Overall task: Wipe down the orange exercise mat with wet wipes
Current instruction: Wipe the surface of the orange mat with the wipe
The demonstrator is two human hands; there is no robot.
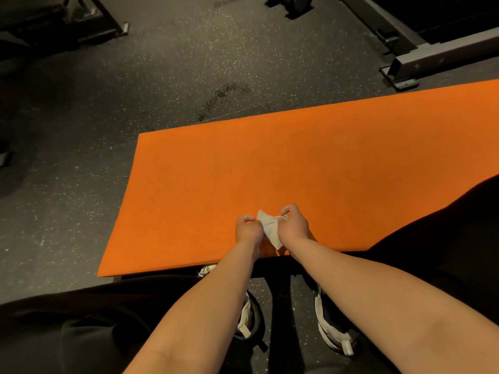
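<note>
The orange exercise mat (270, 171) lies flat on the dark speckled floor, stretching from centre left to the right edge. A small white wet wipe (270, 228) is held over the mat's near edge between both hands. My left hand (248, 228) pinches its left side with curled fingers. My right hand (294, 224) pinches its upper right corner. The wipe's lower tip hangs down between my wrists.
Dark speckled gym floor (81, 157) surrounds the mat. A grey metal machine frame (421, 60) stands at the back right and another frame (108, 20) at the back left. My shoes (332, 327) and dark trousers are just below the mat's near edge.
</note>
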